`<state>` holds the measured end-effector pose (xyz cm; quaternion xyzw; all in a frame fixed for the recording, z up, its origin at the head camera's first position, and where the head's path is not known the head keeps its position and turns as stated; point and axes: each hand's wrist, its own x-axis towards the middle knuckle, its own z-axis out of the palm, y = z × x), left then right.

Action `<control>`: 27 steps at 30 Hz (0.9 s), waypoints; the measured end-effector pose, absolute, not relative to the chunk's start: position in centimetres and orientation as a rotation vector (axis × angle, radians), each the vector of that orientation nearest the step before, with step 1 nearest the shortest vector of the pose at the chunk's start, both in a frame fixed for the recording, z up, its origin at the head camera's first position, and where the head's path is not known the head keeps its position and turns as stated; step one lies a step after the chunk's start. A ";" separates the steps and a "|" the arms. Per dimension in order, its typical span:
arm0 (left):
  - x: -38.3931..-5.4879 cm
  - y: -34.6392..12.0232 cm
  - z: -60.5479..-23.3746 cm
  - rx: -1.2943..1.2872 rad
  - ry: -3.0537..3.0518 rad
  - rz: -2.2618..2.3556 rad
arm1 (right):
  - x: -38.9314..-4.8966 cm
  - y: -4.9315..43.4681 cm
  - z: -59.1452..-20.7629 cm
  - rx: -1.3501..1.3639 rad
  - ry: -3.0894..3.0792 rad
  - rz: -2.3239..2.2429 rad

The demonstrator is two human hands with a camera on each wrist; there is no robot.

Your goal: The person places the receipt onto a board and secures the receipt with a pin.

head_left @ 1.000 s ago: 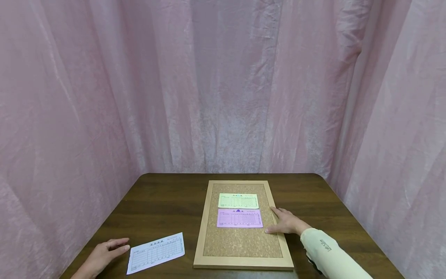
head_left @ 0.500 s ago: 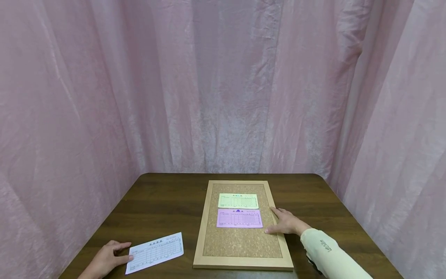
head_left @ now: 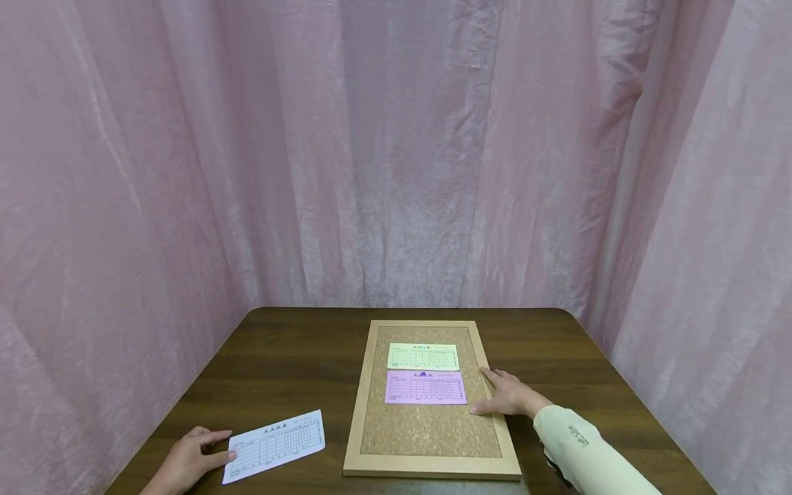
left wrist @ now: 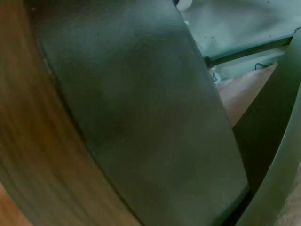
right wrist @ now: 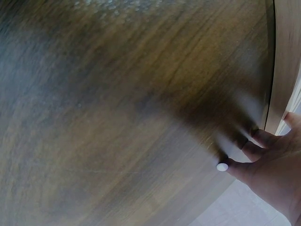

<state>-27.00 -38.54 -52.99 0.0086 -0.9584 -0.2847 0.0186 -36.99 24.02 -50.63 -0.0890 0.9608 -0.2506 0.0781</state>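
The brown table (head_left: 291,364) looks smooth, so the cork board (head_left: 430,434) could slide if pushed. The white paper (head_left: 275,447), left of the board, could bend if tugged. The board's purple paper (head_left: 425,388) and yellow paper (head_left: 423,357) could shift if bumped. The right hand (head_left: 510,395) spreads its fingers apart on the board's edge. The left hand (head_left: 188,457) pinches only the white paper's end, so might slip.

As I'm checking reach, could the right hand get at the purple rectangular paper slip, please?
Likely yes: the right hand rests on the wood-framed cork board beside the purple slip, nothing visible between.
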 end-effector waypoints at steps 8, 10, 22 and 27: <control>-27.0 -38.7 -53.1 0.062 -2.974 -0.867 | -37.0 24.0 -50.6 -0.260 2.874 -0.739; -26.9 -38.6 -53.1 0.072 -2.972 -0.875 | -37.0 24.0 -50.6 -0.258 2.872 -0.739; -27.0 -38.0 -52.9 -0.003 -2.939 -0.850 | -36.9 24.1 -50.6 -0.249 2.864 -0.755; -27.6 -37.4 -52.7 0.068 -2.920 -0.948 | -37.0 24.0 -50.6 -0.255 2.871 -0.746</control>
